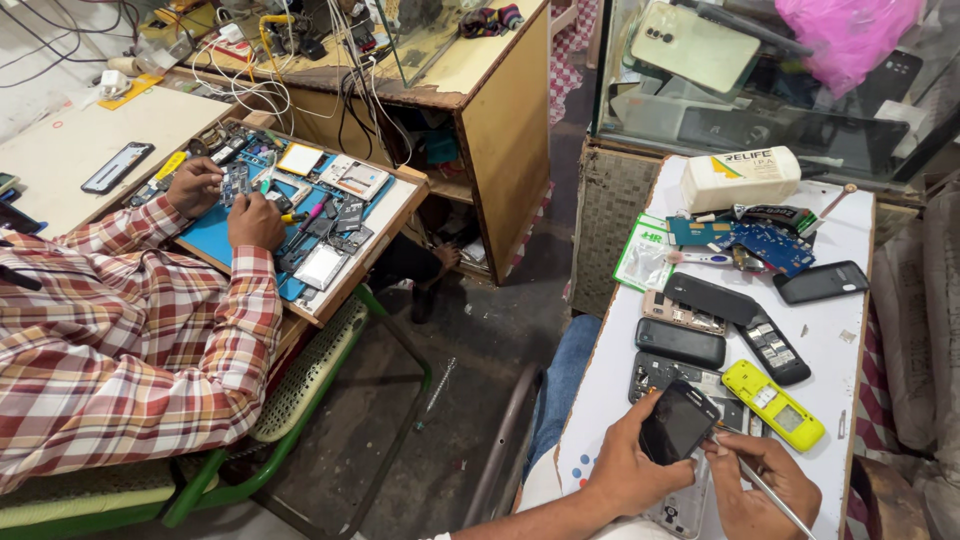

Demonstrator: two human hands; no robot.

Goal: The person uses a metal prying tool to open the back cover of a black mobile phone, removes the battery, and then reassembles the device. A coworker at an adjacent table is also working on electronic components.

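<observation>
Fingers of the left hand (625, 465) wrap a small black phone (678, 421), held tilted above the white table (850, 235); right hand (765, 485) pinches a thin metal tool (770, 495) just beside it. Nearby lie a yellow phone (773, 404) and other dismantled handsets. Across the aisle, a co-worker's hands (225, 200) work over a blue mat (215, 235)

phone repair workshop, dismantled phones (722, 345) (everywhere)

The bottom edge is cutting off the right hand (765, 490) and its thin tool (775, 500). The left hand (625, 470) is hiding part of the small dark phone (678, 422). The co-worker's hands (225, 205) are covering tiny parts too small to tell
</observation>
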